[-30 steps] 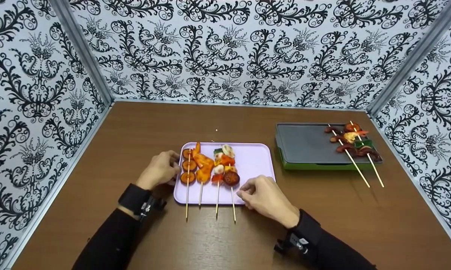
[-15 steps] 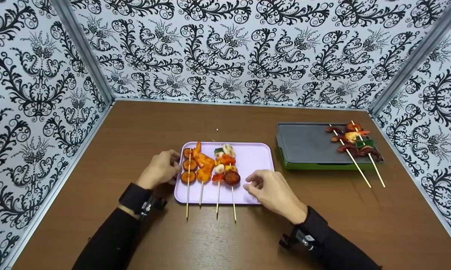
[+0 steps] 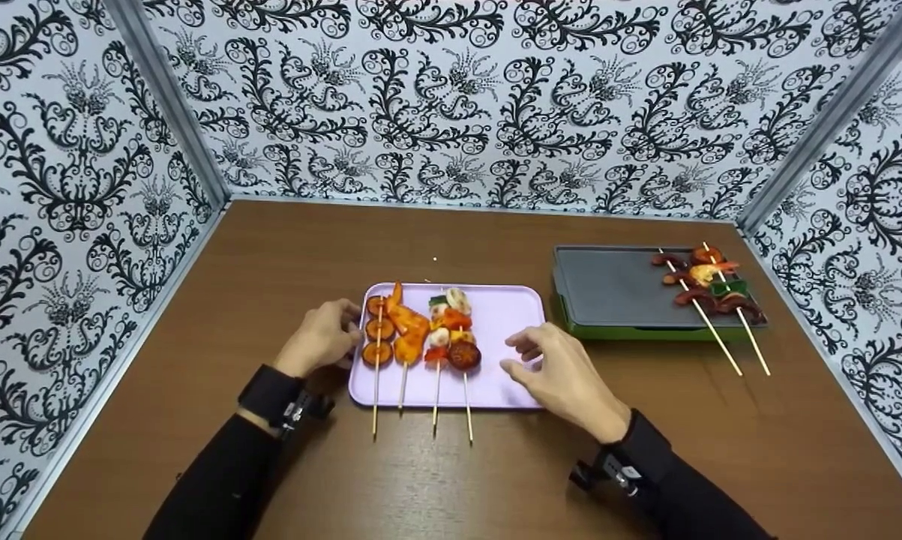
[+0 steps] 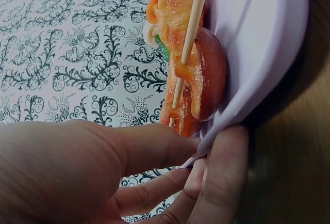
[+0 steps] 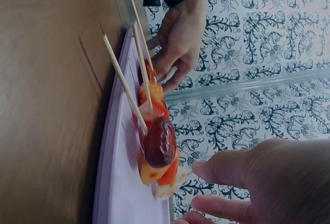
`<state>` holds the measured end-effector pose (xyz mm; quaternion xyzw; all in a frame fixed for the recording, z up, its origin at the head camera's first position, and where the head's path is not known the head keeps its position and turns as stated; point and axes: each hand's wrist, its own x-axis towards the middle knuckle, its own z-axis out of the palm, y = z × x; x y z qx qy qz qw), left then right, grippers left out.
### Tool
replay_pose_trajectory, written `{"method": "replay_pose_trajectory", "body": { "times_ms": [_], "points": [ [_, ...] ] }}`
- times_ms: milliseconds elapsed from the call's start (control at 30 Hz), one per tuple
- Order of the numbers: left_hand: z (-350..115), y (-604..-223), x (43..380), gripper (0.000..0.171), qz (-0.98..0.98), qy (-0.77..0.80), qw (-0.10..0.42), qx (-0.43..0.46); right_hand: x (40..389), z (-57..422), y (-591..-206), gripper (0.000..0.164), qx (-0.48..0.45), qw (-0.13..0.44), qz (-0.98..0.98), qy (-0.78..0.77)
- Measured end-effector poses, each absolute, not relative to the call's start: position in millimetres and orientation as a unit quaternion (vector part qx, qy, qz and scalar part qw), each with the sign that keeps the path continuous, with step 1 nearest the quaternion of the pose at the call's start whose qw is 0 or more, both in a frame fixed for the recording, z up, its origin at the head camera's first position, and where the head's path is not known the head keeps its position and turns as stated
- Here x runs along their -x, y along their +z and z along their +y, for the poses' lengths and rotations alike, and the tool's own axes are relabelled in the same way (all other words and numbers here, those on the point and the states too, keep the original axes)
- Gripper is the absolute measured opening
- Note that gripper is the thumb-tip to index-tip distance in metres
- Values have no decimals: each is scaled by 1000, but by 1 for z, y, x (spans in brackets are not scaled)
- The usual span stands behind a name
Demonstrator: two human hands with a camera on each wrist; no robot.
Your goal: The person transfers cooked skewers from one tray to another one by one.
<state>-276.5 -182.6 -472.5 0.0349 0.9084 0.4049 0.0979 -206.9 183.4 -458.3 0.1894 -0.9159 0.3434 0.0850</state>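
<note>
My left hand pinches the left rim of the lilac tray; in the left wrist view the thumb lies on top and fingers are beneath. Several skewers lie on the tray, sticks jutting over its near edge: one of dark-rimmed orange slices, one of an orange wing-shaped piece, and two of mixed vegetables, one ending in a round brown piece. My right hand hovers over the tray's right part, holding nothing, thumb and fingers apart. In the right wrist view it is beside the brown piece.
A tabletop grill with a grey plate and green base stands at the back right. Two more skewers, one with curled brown pieces, lie across its right side, sticks overhanging the front. Patterned walls enclose the wooden table.
My right hand has drawn away to the right from the rightmost skewer on the tray, its fingers spreading apart. The left hand and the tray have stayed in place.
</note>
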Motion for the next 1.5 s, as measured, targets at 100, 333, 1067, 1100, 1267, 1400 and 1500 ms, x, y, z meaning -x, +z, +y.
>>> {"method": "replay_pose_trajectory", "body": {
  "times_ms": [100,333,1067,1100,1267,1400,1500],
  "points": [
    [-182,-472,277,39,909,403,98,-34,208,188,-459,26,-192,95,-920,327],
    [-182,-472,278,40,906,409,101,-28,209,201,-459,30,-203,112,-924,304],
    [-184,-474,279,40,920,382,79,-45,210,250,-455,35,-189,169,-925,284],
    [-184,-474,279,40,919,384,80,-45,210,251,-454,35,-189,174,-924,284],
    [-183,-474,278,40,912,399,85,-37,208,261,-451,36,-182,191,-922,284],
    [-183,-474,278,40,906,412,93,-33,206,269,-448,36,-174,205,-922,279],
    [-182,-474,278,41,901,422,99,-31,206,277,-445,36,-170,224,-921,270]
  ]
}}
